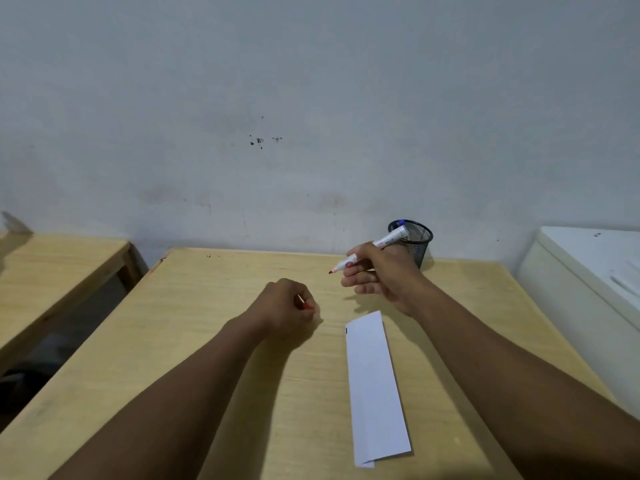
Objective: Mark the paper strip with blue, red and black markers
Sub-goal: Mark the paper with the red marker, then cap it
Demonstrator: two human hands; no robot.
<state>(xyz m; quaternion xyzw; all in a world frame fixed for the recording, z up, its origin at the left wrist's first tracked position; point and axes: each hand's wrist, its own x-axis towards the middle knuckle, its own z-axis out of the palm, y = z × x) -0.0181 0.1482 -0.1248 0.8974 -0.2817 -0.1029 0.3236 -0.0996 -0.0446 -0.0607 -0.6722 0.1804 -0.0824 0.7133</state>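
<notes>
Fingers (358, 271) of the right hand (384, 275) pinch an uncapped red marker (372, 249), tip bared, above the worktop (221, 348); the left hand (285, 306) is curled shut around what looks like its red cap (308, 307). Lying well apart from the tip, nearer the body, the paper strip (375, 389) is loose and unpinned, a small dark mark at its far corner. A mesh cup (417, 242) stands behind. Judging from this, the stroke could drag the strip askew, since neither hand steadies it.

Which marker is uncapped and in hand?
The red marker in the right hand, tip bare; the blue-capped marker stands in the mesh cup.
</notes>
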